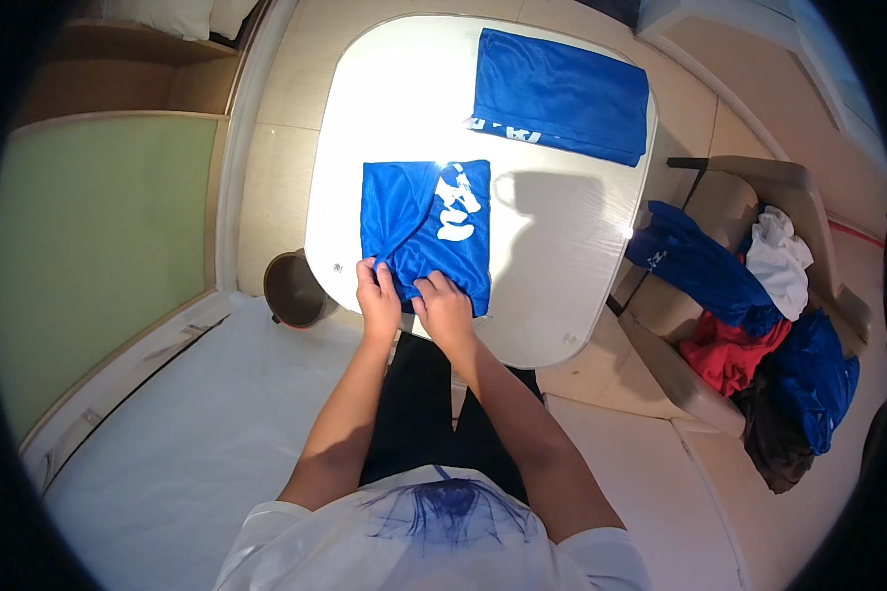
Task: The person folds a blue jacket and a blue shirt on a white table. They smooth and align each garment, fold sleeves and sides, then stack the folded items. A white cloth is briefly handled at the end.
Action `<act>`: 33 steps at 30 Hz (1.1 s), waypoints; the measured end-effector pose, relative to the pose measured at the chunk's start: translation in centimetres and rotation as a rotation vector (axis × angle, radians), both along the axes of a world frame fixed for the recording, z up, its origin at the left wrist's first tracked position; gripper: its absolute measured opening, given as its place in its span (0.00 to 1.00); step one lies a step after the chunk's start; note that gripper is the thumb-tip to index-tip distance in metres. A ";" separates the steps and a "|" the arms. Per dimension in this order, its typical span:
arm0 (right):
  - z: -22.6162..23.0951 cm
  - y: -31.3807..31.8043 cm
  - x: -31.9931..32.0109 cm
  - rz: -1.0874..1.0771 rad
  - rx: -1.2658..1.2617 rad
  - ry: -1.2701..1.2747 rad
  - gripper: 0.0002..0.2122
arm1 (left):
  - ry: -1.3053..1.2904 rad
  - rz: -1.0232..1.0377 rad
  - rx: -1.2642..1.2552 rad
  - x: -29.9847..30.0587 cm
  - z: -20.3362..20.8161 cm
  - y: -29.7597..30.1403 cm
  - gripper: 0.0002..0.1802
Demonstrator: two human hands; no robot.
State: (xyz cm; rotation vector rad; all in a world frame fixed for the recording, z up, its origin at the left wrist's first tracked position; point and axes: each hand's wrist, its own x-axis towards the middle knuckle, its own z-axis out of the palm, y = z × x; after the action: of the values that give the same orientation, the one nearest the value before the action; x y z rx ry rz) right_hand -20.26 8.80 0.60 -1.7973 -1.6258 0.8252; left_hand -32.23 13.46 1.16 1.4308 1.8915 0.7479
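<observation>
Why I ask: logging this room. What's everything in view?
Table: one, white, centre
Near garment: one, blue-white, on table
Far garment: one, blue-white, table's far right
Chair: one, brown, right
Blue clothes: two or more, blue, chair
White cloth: one, white, chair
Red cloth: one, red, chair
Dark cloth: one, blackish, chair's near side
Bin: one, brown, left of table
Panel: one, pale green, left
Shelf: one, brown, upper left
Pillow-like items: two, white, shelf
Floor: one, beige, around table
Sheet-like surface: one, whitish, lower left
Trousers: one pair, black, below table
Top: one, white-blue, bottom
Forearms: two, bare, lower centre
Left hand: one, bare, on near garment
Right hand: one, bare, same garment
</observation>
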 end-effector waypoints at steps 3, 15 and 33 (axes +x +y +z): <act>-0.4 0.9 0.4 -0.112 -0.107 0.208 0.10 | -0.022 0.061 -0.031 0.7 0.9 0.4 0.10; -2.1 2.2 -0.1 -0.313 -0.240 0.667 0.12 | 0.191 -0.102 0.042 0.5 2.3 -2.2 0.17; 0.0 1.3 1.2 0.425 -0.019 -0.013 0.11 | 0.083 -0.152 0.065 1.1 4.3 -3.1 0.13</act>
State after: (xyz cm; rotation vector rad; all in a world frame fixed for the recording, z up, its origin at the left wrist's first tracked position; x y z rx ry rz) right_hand -19.01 10.06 0.63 -1.4884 -2.0510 1.0145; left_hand -31.09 10.38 5.46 1.6493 1.8096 0.6917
